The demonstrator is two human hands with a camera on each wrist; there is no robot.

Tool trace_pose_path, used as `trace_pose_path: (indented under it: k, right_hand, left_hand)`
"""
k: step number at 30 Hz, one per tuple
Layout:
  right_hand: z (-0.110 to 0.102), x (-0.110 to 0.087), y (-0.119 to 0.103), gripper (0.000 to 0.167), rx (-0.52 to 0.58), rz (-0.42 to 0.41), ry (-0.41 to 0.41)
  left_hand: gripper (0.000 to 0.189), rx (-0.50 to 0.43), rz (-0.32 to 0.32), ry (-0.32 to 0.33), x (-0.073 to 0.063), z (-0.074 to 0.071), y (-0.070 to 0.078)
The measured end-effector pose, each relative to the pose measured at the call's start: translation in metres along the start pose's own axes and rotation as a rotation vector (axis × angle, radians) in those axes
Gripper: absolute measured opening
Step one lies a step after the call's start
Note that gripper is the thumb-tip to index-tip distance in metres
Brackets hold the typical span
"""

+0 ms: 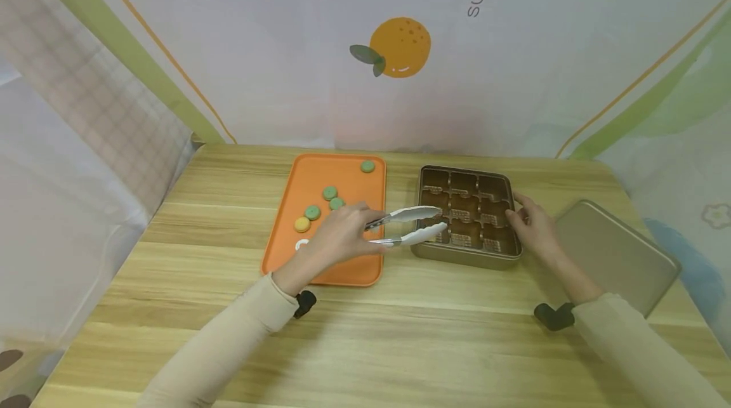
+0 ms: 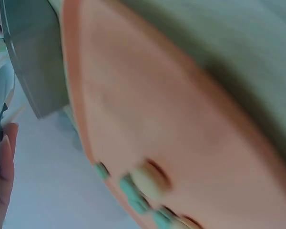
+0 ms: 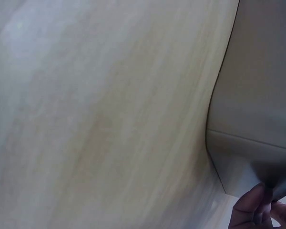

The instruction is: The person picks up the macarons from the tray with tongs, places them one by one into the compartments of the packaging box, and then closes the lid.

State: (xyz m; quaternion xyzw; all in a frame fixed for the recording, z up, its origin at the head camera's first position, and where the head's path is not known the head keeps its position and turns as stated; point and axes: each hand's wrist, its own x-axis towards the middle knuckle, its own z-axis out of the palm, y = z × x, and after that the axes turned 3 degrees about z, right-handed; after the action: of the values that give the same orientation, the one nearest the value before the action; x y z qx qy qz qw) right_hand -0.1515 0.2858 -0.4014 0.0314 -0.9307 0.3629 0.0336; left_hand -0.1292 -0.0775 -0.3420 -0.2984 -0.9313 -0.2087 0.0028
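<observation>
My left hand [image 1: 342, 230] holds a pair of tongs [image 1: 394, 217] with white scalloped tips. The tips are spread apart over the left edge of a bronze-coloured tin [image 1: 468, 261]; I see nothing pinched between them. Inside the tin sits a clear brown divider tray [image 1: 464, 204] with several square compartments. My right hand [image 1: 531, 227] grips the tin's right rim, thumb over the edge. Left of the tin lies an orange tray [image 1: 311, 173] bearing several green macarons [image 1: 329, 193] and a yellow macaron [image 1: 302, 224]. My left hand and forearm hide part of this tray.
A flat bronze lid [image 1: 617, 256] lies at the right, partly under my right forearm. Everything rests on a wood-grain table [image 1: 400, 344]. Behind it hangs a pale curtain [image 1: 274, 78] with fruit prints.
</observation>
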Motion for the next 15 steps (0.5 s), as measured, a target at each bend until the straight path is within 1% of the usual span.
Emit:
trace_pose_path:
  k: [3,5,7,11,15]
  right_hand:
    - [0.001,0.001,0.001,0.051,0.01,-0.002,0.0]
    - [0.002,0.001,0.001,0.051,0.016,-0.004,0.001]
    - [0.001,0.001,0.001,0.051,0.025,-0.005,-0.002]
    - [0.0,0.0,0.001,0.051,0.031,-0.002,-0.011]
    - [0.0,-0.001,0.0,0.05,0.028,0.005,-0.019]
  left_hand:
    - [0.056,-0.049,-0.043,0.047,-0.018,-0.004,-0.012]
    - [0.055,-0.067,-0.064,0.084,-0.032,-0.008,-0.021]
    - [0.056,-0.073,-0.089,0.106,-0.047,-0.013,-0.031]
    - [0.06,-0.076,-0.186,0.097,-0.077,-0.026,-0.05]
    - [0.061,-0.035,-0.283,0.097,-0.106,-0.038,-0.068]
